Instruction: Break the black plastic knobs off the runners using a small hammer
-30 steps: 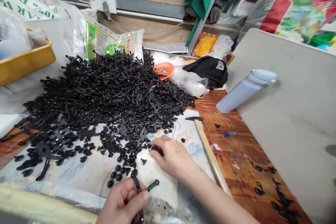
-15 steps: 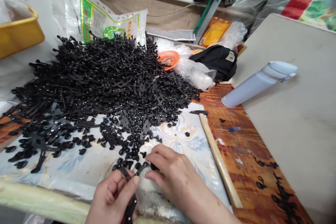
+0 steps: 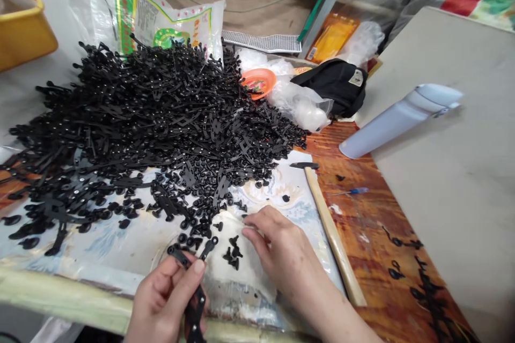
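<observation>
Held in my left hand (image 3: 169, 295) is a black jointed plastic strip (image 3: 196, 308) with shiny rivets; two ring-ended arms stick out past my thumb and fingers. To the right, my right hand (image 3: 279, 246) hovers low over the cloth, thumb and index fingertips slightly apart. A small dark bit shows at the index fingertip; I cannot tell whether it is touched. Between the hands lie several small black pegs (image 3: 233, 252) with round heads. Just beyond them is one more black peg (image 3: 218, 225). A large heap of black linked strips and pegs (image 3: 161, 112) rises behind.
A wooden-handled hammer (image 3: 333, 241) lies to the right, near a blue screwdriver (image 3: 354, 191). Farther right stand a pale blue bottle (image 3: 398, 120) and black scraps (image 3: 430, 295). At the back are an orange dish (image 3: 259, 83), a black bag (image 3: 338, 88) and a yellow bin (image 3: 26, 32).
My right hand has moved up and right, away from the left hand, uncovering the small group of pegs. The left hand keeps its hold on the strip and has shifted slightly left.
</observation>
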{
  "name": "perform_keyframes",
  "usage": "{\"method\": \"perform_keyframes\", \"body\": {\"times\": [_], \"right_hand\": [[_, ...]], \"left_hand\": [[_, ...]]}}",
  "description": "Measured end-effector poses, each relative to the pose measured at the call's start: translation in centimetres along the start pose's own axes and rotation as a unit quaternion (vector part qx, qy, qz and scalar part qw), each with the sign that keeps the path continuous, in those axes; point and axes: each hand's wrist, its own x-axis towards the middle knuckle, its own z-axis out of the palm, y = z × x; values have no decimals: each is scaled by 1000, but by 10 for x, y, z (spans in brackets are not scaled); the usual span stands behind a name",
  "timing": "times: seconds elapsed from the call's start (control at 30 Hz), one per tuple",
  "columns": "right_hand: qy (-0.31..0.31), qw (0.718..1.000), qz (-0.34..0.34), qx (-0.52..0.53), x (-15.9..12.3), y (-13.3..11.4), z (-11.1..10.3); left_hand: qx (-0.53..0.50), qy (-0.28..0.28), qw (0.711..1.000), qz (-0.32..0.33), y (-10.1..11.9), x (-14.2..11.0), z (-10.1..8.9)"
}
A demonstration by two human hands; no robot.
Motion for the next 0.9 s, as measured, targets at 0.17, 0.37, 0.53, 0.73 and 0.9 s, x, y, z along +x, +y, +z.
{"method": "perform_keyframes", "body": {"times": [0.17, 0.37, 0.53, 0.73, 0.9], "right_hand": [[-8, 1000, -2, 0, -12, 11, -1], [11, 999, -36, 9, -31, 14, 8], [1, 993, -111, -38, -26, -7, 6], [-34, 993, -94, -58, -11, -13, 4], [-34, 998, 51, -34, 1, -9, 8]], "left_hand": [[-13, 2, 1000, 5, -4, 3, -4], [-8, -10, 1000, 15, -7, 5, -3], [-12, -16, 1000, 19, -6, 3, -2], [-2, -27, 999, 25, -9, 4, -4], [1, -37, 999, 17, -10, 5, -6]]}}
